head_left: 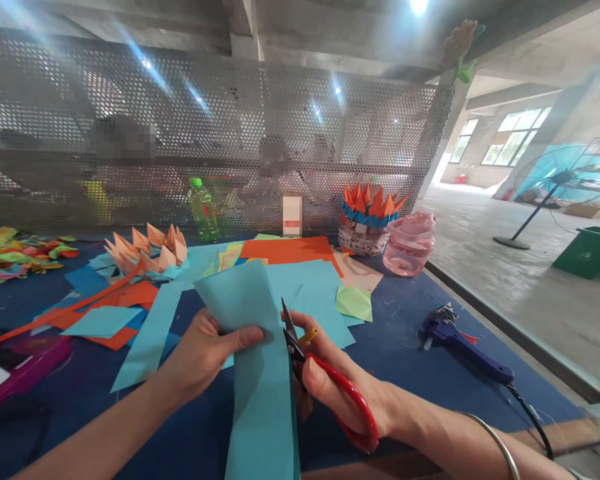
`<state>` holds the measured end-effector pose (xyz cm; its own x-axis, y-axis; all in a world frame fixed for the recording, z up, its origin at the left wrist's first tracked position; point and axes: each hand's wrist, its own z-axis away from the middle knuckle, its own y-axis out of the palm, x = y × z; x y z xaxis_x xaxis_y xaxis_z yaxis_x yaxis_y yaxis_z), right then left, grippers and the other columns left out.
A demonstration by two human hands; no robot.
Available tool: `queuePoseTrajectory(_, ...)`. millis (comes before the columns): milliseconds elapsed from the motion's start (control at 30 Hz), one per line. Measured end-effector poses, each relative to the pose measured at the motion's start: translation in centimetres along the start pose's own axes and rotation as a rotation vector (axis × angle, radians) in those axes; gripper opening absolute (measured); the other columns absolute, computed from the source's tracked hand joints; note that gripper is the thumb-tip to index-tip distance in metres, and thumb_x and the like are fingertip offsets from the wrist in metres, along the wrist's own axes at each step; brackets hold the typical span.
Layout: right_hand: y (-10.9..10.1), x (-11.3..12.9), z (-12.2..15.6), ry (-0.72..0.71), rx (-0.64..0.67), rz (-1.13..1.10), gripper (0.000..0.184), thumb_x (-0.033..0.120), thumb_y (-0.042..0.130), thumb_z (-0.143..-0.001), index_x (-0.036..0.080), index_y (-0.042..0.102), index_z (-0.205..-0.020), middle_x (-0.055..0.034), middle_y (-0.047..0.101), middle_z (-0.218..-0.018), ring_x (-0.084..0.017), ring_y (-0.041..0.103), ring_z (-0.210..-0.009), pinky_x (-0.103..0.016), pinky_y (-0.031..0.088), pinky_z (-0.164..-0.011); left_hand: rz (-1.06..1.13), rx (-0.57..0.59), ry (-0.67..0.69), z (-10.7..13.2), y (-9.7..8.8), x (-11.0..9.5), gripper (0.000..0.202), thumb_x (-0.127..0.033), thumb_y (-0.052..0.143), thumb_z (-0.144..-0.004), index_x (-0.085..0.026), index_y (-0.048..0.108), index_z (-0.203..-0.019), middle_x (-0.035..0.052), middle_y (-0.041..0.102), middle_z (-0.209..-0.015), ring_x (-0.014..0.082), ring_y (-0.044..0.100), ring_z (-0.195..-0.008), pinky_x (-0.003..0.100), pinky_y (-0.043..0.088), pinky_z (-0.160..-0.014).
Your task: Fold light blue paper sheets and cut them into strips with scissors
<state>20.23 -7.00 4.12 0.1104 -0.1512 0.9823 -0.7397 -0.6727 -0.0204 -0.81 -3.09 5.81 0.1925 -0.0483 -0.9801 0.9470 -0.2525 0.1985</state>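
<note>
My left hand (203, 357) pinches a folded sheet of light blue paper (260, 393) upright, thumb on its face. My right hand (330, 390) grips red-handled scissors (347, 407), whose small steel blades (291, 337) stand open at the paper's right edge. Loose blue and orange paper sheets (290, 257) lie spread over the dark blue table mat (420, 393) beyond my hands. Orange paper strips (113, 300) lie to the left. The lower scissor blade is hidden behind the paper.
A folded paper crown in a woven basket (369, 223), a pink plastic jar (410, 243) and a green-capped bottle (203, 210) stand at the back. A blue glue gun (455, 347) lies right. A perforated metal screen (205, 133) rises behind the table, with people beyond it.
</note>
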Motion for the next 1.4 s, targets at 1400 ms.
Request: queuePoseTrajectory(1400,0.5,0.7,-0.1,0.059,-0.033,0.026,0.058,0.060,0.046,-0.090,0.021,0.034,-0.131,-0.0005,0.047,-0.083,-0.011,0.046,-0.067,-0.026,0.044,-0.062,0.048,-0.140,-0.083,-0.3,0.0,-1.4,0.021,-0.027,0.084,-0.060,-0.016,0.075,-0.076,0.0065,0.077,-0.076,0.0204,0.070,-0.067,0.028,0.057,-0.067)
